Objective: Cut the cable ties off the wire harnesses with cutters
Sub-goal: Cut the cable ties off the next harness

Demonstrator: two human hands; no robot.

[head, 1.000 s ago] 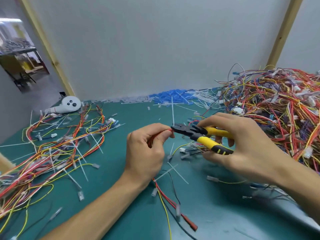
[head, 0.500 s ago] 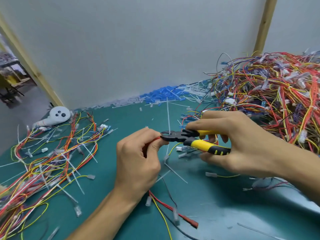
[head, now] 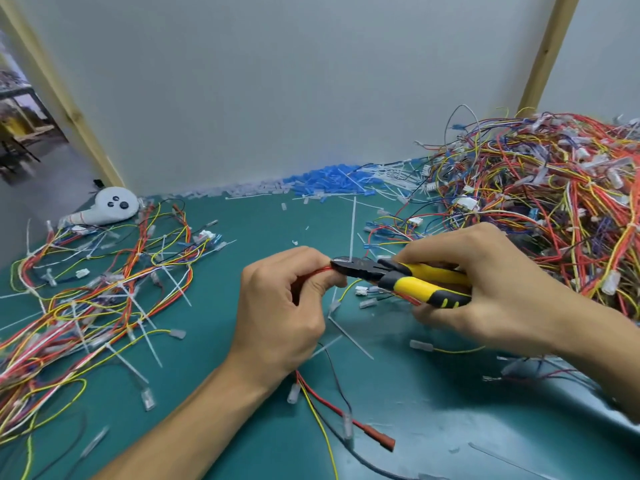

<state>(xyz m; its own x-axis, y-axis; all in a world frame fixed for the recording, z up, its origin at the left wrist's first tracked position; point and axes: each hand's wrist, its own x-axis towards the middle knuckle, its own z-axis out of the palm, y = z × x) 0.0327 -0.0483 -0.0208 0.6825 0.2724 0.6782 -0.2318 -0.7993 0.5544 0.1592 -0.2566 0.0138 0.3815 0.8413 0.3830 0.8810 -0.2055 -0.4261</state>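
One view only, head-worn wide-angle, looking forward and down across the green surface (head: 263, 237) from the person's side. Close in: left hand (head: 284, 306) and right hand (head: 495, 292) sit mid-frame, forearms enter from the bottom edge. Faces the grey wall (head: 277, 98) behind the surface; wooden post (head: 549, 53) at top right leans. Wire heap (head: 554, 202) runs off the right frame edge, loose wires (head: 86, 306) off the left

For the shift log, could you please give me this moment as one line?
left hand: pinches red wire | right hand: grips cutters | cutter tips: at wire, by left hand | table: loose ties scattered
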